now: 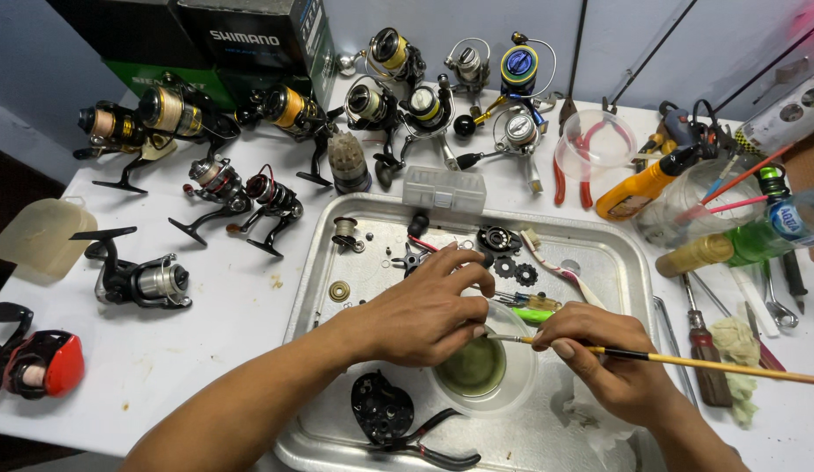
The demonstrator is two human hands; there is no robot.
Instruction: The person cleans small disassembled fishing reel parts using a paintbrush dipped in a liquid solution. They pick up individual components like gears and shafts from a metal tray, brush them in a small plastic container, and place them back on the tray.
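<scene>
My left hand (429, 313) hovers over a small clear cup (487, 374) of greenish liquid, its fingertips pinched on a small part that I cannot make out. My right hand (610, 360) grips a thin brush (713, 364) with a long yellow handle; the brush tip reaches the left fingertips above the cup. The cup stands in a metal tray (599, 253) strewn with black gears (514, 269), a brass washer (339, 291), a black reel side plate (382, 408) and pliers (429, 446).
Many spinning reels (145, 281) crowd the white table's back and left, with a red baitcasting reel (40, 363) at far left. Dark boxes (250, 39) stand at the back. Right of the tray lie bottles (739, 240), screwdrivers (706, 354), red pliers (560, 179) and a rag (737, 345).
</scene>
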